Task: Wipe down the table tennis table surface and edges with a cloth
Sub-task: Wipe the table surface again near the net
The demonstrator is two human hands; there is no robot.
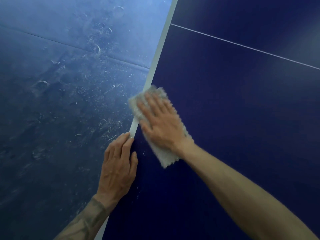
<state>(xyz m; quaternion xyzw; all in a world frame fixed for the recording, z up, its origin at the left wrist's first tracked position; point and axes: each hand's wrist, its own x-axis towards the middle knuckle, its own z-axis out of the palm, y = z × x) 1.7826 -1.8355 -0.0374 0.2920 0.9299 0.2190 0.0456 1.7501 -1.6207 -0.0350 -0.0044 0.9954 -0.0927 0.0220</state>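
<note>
Right grip (161,122) flat, presses cloth (167,158) on dark-blue table (242,110) at white edge stripe (161,49). Left grip (119,163) flat, fingers straight, on stripe. Scuffed blue floor (60,84) alongside.

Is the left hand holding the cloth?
No, the cloth lies under the flat right hand; the left hand rests on the table's white edge.

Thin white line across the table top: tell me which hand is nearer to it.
Right. The right hand, flat on the cloth, lies below the thin white line. The left hand rests on the white edge strip, farther away.
</note>
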